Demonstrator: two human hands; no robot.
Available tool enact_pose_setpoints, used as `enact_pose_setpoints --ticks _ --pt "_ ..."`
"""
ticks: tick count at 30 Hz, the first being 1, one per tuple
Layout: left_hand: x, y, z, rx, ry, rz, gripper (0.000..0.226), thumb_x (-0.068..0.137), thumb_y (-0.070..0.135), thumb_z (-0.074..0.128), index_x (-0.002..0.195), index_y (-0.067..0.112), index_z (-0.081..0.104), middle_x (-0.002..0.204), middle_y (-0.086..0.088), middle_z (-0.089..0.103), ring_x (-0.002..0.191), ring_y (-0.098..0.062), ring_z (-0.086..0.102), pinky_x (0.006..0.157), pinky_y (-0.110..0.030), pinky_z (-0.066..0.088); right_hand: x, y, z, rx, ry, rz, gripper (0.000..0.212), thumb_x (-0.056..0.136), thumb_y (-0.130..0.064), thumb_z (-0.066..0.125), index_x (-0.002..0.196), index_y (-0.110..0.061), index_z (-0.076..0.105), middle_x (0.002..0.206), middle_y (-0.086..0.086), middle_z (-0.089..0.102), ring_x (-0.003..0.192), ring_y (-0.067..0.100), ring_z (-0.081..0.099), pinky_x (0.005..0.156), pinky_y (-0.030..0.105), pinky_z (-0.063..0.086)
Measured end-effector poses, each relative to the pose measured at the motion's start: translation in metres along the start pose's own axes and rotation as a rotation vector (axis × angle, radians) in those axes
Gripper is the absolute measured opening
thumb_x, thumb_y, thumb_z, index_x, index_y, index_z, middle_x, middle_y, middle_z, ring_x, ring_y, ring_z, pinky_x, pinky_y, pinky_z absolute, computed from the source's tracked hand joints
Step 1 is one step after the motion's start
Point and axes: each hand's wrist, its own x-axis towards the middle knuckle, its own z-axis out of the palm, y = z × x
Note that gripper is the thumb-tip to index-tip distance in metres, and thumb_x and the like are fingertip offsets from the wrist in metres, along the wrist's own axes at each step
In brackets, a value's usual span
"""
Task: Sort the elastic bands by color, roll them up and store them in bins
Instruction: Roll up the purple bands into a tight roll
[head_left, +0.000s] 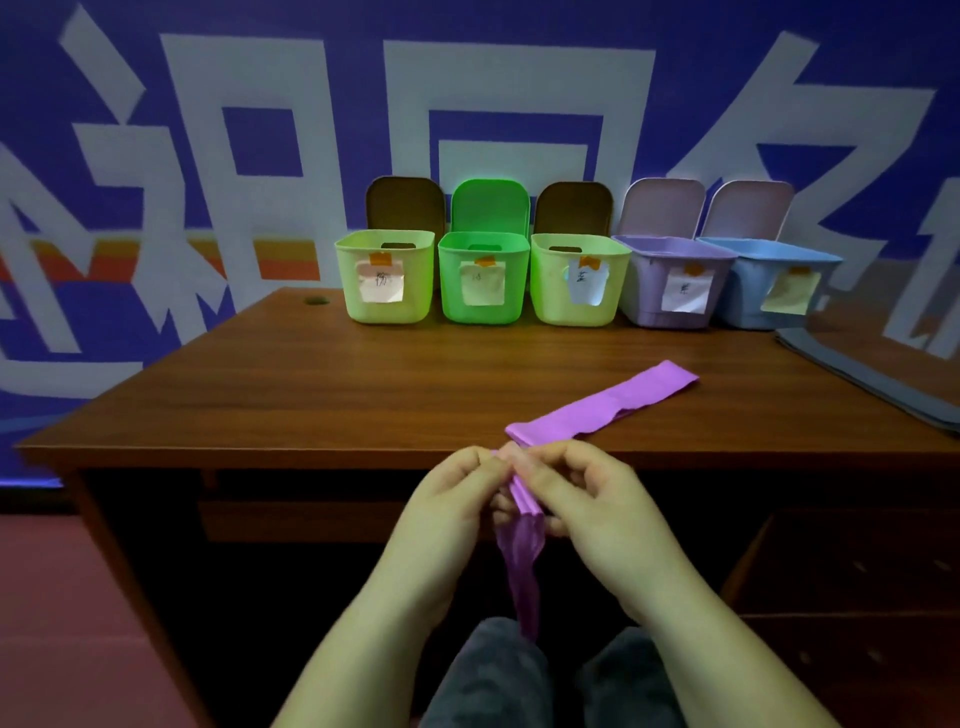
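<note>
Risk, slack tail: we judge the hanging end of the purple elastic band (597, 402) may twist or bunch as we begin the roll, since it dangles free below the desk edge toward the lap
Risk, loose roll: if our pinch slips, the first turns could spring open; the material looks stretchy and thin
Risk, wrong bin: five bins stand close together with small labels we cannot read, so a misplacement is possible; the purple bin (670, 283) seems the match by colour
Left hand (457, 493): fingers curled together, pinching the band just off the near desk edge
Right hand (587, 493): fingers curled, tips closed on the same stretch of band, touching or nearly touching the left fingertips
Band, position: one part lies flat on the wooden desk (311, 395), running away to the right; the middle is gathered between both hands; the rest hangs down
Bins, row: yellow-green bin (384, 280), green bin (483, 283), second yellow-green bin (576, 283), purple bin, blue bin (774, 286), all lidless-open at the far edge, well apart from the band
Stage, our estimate: rolling not yet visibly begun
</note>
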Motion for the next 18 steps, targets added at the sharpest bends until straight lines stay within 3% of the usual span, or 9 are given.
enact_pose_setpoints --ticks 4,7,10,15,18 --pt "0.0 -0.017 0.012 0.038 -0.055 0.003 0.028 0.069 0.044 0.071 0.061 0.021 0.057 0.061 0.0 0.049 0.061 -0.012 0.043 0.063 -0.027 0.035 -0.011 0.003 -0.015 -0.035 0.033 -0.012 0.011 0.08 -0.014 0.069 0.091 -0.013 0.07 0.073 -0.004 0.074 0.064 0.002 0.067 0.057 0.01 0.047" --pt "-0.004 -0.025 0.02 0.046 -0.039 0.007 0.028 0.077 0.038 0.071 0.068 0.014 0.06 0.059 0.003 0.055 0.056 -0.006 0.048 0.059 -0.021 0.038 -0.016 0.016 -0.023 -0.107 0.047 -0.048 0.014 0.087 -0.015 0.062 0.093 -0.024 0.071 0.087 -0.005 0.075 0.085 0.008 0.07 0.076 0.023 0.054" --pt "-0.006 -0.036 0.024 -0.018 -0.004 -0.038 0.024 0.071 0.035 0.069 0.068 0.012 0.064 0.061 -0.004 0.057 0.056 -0.011 0.047 0.056 -0.023 0.038 -0.021 0.03 -0.027 -0.209 0.102 -0.082 0.018 0.092 -0.023 0.057 0.09 -0.031 0.072 0.091 -0.007 0.074 0.089 0.009 0.069 0.085 0.038 0.054" --pt "-0.007 -0.044 0.022 -0.138 0.033 -0.139 0.021 0.072 0.021 0.072 0.063 0.011 0.055 0.056 -0.003 0.042 0.055 -0.011 0.036 0.054 -0.022 0.032 -0.018 0.058 -0.037 -0.223 0.182 -0.044 0.021 0.088 -0.031 0.05 0.088 -0.028 0.071 0.084 0.0 0.073 0.083 0.018 0.069 0.08 0.046 0.055" --pt "-0.006 -0.045 0.01 -0.184 0.126 -0.17 0.014 0.078 0.019 0.057 0.068 0.016 0.049 0.061 -0.001 0.038 0.058 -0.011 0.035 0.055 -0.023 0.037 -0.012 0.072 -0.046 -0.022 0.298 0.107 0.028 0.097 -0.012 0.046 0.078 -0.014 0.067 0.08 0.007 0.068 0.073 0.018 0.064 0.061 0.031 0.057"
